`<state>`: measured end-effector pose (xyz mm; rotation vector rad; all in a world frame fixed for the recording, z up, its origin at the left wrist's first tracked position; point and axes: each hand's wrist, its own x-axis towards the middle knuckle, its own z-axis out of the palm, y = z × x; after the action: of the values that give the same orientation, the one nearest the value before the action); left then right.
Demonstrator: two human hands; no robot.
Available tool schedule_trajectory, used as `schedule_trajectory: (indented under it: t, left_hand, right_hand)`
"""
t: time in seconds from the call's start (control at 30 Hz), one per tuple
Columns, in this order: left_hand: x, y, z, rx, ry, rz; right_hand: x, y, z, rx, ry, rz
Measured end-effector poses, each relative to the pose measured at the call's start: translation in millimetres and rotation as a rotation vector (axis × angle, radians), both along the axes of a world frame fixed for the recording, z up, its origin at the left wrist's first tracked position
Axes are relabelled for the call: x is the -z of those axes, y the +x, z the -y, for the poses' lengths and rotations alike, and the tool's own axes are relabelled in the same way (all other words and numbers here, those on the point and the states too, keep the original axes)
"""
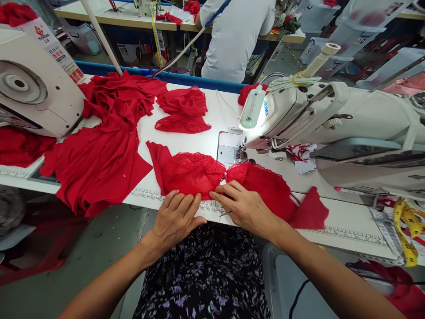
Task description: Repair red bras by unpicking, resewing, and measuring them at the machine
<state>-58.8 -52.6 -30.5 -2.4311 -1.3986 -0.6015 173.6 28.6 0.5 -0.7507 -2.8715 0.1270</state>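
Note:
A red lace bra point(195, 170) lies spread on the white sewing table in front of me, its two cups meeting at a narrow centre. My left hand point(179, 210) rests on the lower edge of the left cup, fingers stretched over the fabric and thumb apart. Near the centre, my right hand point(241, 201) pinches the bra's lower edge between thumb and fingers. A thin metal point point(225, 214) sticks out beneath the right palm; what it belongs to is hidden. Just beyond the bra stands the sewing machine's needle area point(241, 153).
A white sewing machine point(299, 110) fills the right side. Red fabric pieces point(109, 133) are heaped at left, beside another machine point(36, 84). Two sheer red pieces point(182, 108) lie behind the bra. A ruler strip point(355, 235) runs along the front edge. A person point(235, 40) sits beyond.

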Motion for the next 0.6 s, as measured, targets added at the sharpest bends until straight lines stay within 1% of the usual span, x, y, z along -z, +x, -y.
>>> schedule_trajectory:
  t: [0.13,0.23,0.37,0.43,0.5,0.53,0.6]
  left_hand:
    - [-1.2,-5.3,-1.9,-0.042,-0.057,0.013]
    - [2.5,-16.2,1.9,-0.089,-0.038,-0.006]
    - [7.2,-37.3,6.6,-0.157,0.01,-0.03]
    - [7.4,-47.1,8.0,-0.12,0.025,-0.023]
    - [6.7,-55.2,10.2,-0.044,0.026,-0.017]
    - [6.5,-58.7,11.8,-0.01,0.026,-0.019]
    - [6.8,-64.4,16.3,0.039,0.035,-0.022]
  right_hand:
    - [0.3,4.2,2.2,-0.019,0.042,0.002]
    - [2.2,7.1,3.3,-0.037,0.068,-0.016]
    - [4.4,6.6,1.4,-0.049,0.089,-0.045]
    - [3.4,5.9,0.9,-0.057,0.093,-0.053]
    - [0.2,8.0,3.5,-0.059,0.12,-0.042]
    - [-1.7,11.0,6.6,-0.047,0.145,-0.027]
    - [-4.3,21.8,16.4,0.022,0.199,-0.003]
